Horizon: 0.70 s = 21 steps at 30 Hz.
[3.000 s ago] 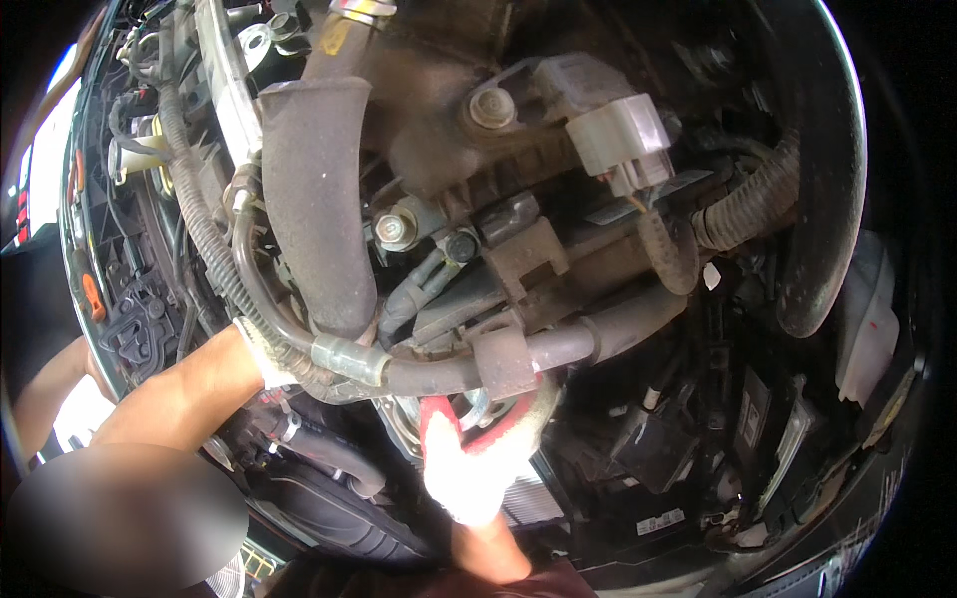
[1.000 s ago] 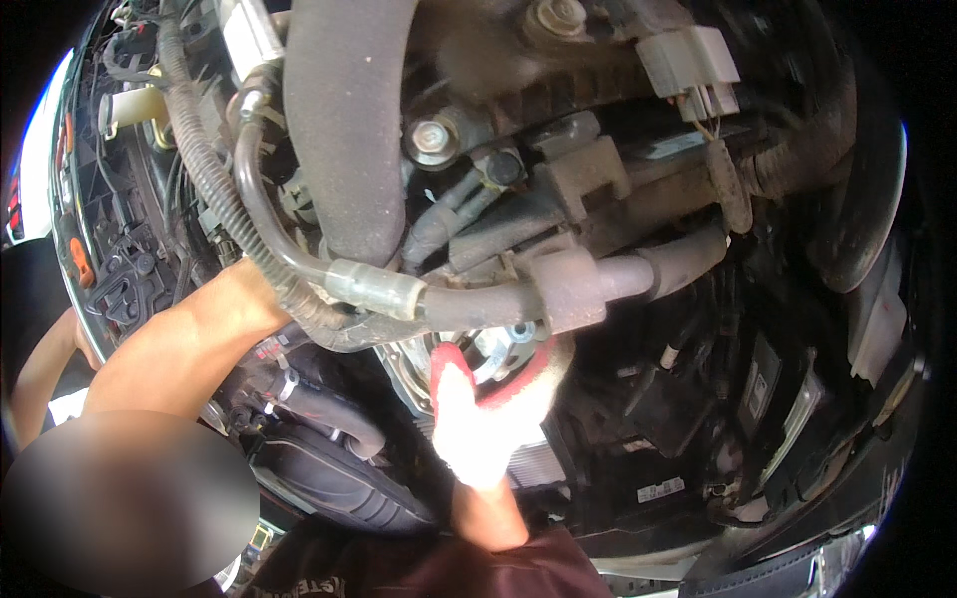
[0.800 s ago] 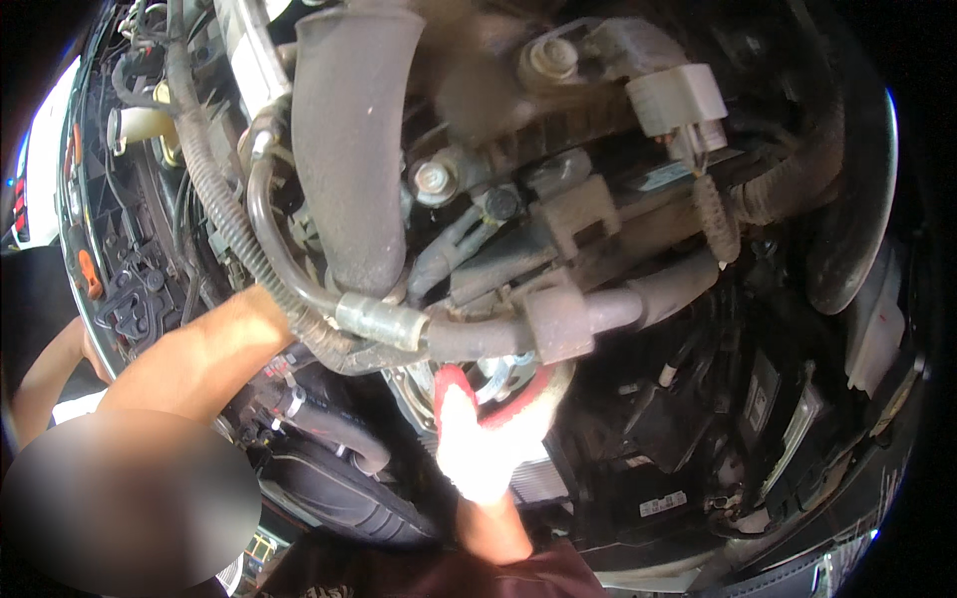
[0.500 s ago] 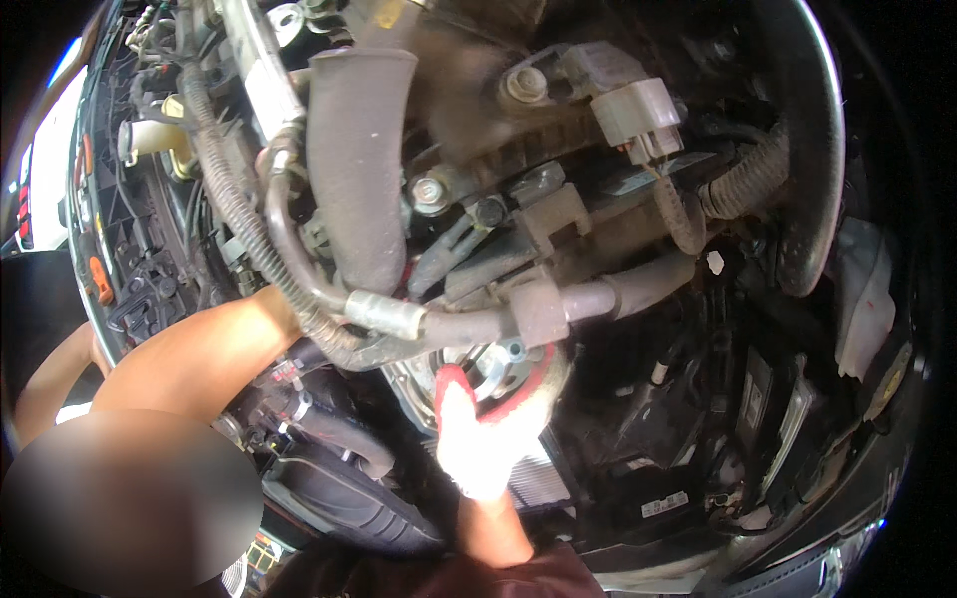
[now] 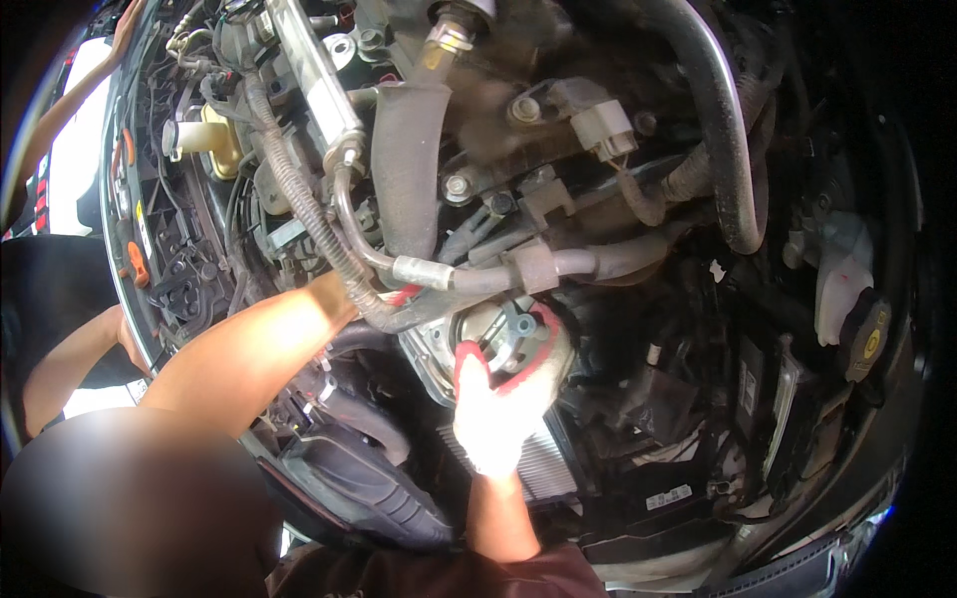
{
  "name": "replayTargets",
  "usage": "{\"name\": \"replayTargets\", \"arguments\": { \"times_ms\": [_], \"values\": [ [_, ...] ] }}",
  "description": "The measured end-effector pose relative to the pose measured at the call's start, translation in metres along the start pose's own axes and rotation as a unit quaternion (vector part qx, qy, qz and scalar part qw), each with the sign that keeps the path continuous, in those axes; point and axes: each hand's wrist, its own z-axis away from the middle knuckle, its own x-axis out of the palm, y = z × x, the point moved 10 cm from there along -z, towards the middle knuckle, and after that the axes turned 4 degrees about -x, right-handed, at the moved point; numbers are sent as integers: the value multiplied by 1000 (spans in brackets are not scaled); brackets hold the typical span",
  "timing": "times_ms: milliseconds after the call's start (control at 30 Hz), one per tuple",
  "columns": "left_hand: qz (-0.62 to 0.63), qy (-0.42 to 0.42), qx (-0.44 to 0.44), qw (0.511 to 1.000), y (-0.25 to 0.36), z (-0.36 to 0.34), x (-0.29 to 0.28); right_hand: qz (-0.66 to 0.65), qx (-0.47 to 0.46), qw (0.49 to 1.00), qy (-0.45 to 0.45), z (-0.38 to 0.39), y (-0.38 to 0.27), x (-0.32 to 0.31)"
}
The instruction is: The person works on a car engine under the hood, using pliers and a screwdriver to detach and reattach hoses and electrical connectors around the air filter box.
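My right hand [image 5: 508, 404], in a white glove with red on the thumb and fingers, is closed round a round silver metal part [image 5: 503, 334] with holes in its face. The thumb lies on its left side and the fingers on its right. From the left, my bare left forearm [image 5: 259, 344] reaches under a ribbed hose [image 5: 299, 204] and a metal pipe. A bit of red glove [image 5: 405, 295] shows beside the pipe clamp. The rest of that hand is hidden, so its grip does not show.
Thick grey hose [image 5: 411, 159] and a bent black hose [image 5: 733, 149] cross above the engine. A white connector [image 5: 603, 128] hangs on wires. Left are a cream reservoir [image 5: 194, 138] and another person's forearm [image 5: 75, 369]; another arm [image 5: 90, 85] shows higher up. A finned panel [image 5: 543, 463] lies below.
The view has shifted, showing more of the engine bay's left side and another person's arm at the upper left. More red glove shows under the pipe. My right hand stays on the round metal part.
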Motion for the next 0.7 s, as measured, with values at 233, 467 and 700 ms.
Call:
{"name": "replayTargets", "arguments": {
  "times_ms": [233, 467, 700],
  "values": [
    [-1, 28, -2, 1000, -11, -4, -3, 13, -22, 1000, 6, -2, 1, -4],
    [-3, 56, 15, 998, -13, -5, -3, -3, 2, 1000, -2, -4, 7, -5],
    [7, 36, 4, 999, -1, 10, -4, -3, 19, 1000, -9, -4, 1, -3]
  ]
}}
